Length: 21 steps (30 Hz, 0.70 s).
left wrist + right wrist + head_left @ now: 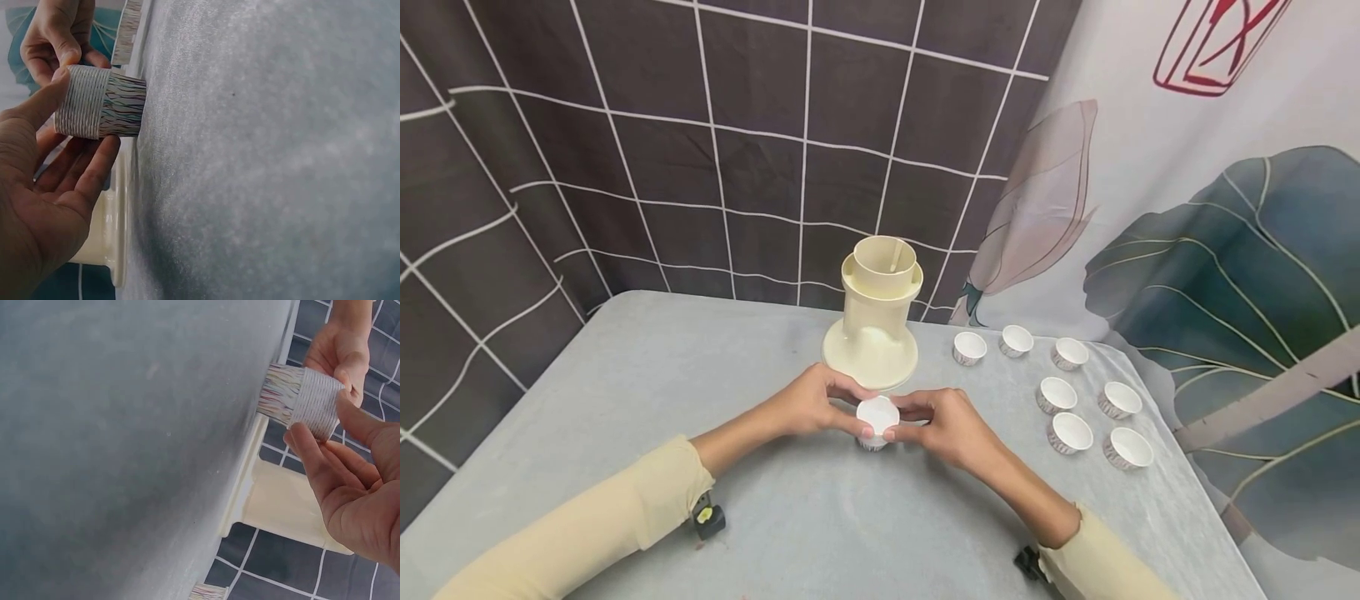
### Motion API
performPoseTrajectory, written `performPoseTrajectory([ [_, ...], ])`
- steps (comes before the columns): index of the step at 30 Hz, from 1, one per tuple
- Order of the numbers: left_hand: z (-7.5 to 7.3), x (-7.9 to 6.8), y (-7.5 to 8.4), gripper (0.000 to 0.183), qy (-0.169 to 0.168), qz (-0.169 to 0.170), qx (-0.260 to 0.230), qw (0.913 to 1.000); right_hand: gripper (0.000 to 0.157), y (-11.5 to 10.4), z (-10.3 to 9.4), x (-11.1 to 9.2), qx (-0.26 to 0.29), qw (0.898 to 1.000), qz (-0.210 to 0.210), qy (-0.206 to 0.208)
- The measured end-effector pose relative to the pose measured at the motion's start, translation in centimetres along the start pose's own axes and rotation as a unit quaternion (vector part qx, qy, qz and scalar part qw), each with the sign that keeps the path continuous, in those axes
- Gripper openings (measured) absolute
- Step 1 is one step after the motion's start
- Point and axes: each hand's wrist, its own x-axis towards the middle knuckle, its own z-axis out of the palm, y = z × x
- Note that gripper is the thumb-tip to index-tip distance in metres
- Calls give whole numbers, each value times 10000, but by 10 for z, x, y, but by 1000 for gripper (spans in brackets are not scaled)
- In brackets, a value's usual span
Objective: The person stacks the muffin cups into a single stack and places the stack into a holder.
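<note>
A nested stack of white paper baking cups [877, 414] stands on the table in front of me, its many rims [84, 101] layered above a wall of colourful wavy lines [279, 392]. My left hand [815, 402] holds the stack from the left, thumb at the near side and fingers at the far side. From the right, my right hand [953, 427] grips the same stack, its thumb close to the left one. Just behind the hands is a cream plastic device [880, 325] with a wide round base and an open cylinder on top.
Several single paper baking cups [1071, 432] stand apart on the right side of the grey cloth-covered table [587, 417]. A dark grid-patterned curtain [760, 175] hangs behind, and a leaf-printed white curtain [1225, 250] is at the right.
</note>
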Motion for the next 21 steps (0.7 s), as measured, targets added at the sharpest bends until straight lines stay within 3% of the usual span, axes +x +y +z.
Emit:
performPoseTrajectory([
  [11, -1, 0, 2, 39, 13, -98, 41, 9999, 35, 1, -4, -1, -6, 10000, -11, -93],
  [21, -2, -1, 2, 38, -8, -89, 40, 10000, 42, 11, -16, -8, -402, 9990, -178, 49],
])
